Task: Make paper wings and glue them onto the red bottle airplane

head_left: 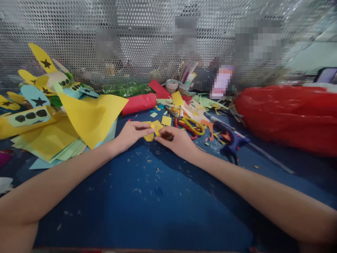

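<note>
Near the middle of the blue table, my left hand (135, 133) and my right hand (177, 138) meet around a small folded strip of yellow paper (155, 129). Thumb and fingers of each hand pinch it from either side. Just under it lies a yellow paper piece with a rounded end (149, 137), partly covered by my fingers. A yellow paper square (166, 121) sits right behind my right hand. Beyond that hand are scissors with red and yellow handles (193, 126).
At left, paper-covered bottle airplanes (31, 117) stand by yellow sheets (92, 112). A red-wrapped roll (139, 104) and green bottle (126, 89) lie behind. To the right are a blue glue gun (231, 137), a glue stick (271, 156) and a large red plastic bag (286, 117).
</note>
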`<state>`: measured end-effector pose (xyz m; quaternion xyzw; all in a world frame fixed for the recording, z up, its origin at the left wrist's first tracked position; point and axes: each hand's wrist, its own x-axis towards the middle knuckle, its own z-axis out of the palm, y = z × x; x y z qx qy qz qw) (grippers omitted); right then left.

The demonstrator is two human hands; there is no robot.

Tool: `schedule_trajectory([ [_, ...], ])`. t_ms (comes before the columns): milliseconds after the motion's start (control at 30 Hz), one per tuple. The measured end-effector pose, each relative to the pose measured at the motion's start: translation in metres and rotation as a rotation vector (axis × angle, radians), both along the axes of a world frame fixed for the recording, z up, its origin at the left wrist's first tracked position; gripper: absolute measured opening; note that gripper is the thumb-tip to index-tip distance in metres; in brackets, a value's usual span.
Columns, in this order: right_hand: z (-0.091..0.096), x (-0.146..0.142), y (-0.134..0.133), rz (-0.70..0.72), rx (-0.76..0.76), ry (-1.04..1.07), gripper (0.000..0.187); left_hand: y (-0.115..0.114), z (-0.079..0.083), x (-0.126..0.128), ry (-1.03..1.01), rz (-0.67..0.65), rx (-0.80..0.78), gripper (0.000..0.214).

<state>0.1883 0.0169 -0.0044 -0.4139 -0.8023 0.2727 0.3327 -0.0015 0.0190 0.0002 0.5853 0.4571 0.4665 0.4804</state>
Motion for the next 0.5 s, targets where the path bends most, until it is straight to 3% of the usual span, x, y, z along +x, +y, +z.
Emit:
schedule_trajectory([
  [200, 0.0015, 0.0001, -0.0003, 0.013, 0.042, -0.036, 0.016, 0.0039, -0.0077, -0.0001, -0.015, -0.009, 0.023, 0.019],
  [500, 0.0021, 0.0017, 0.0006, 0.021, 0.011, -0.063, 0.017, 0.0024, -0.0038, -0.0017, -0.048, -0.015, 0.08, 0.02],
])
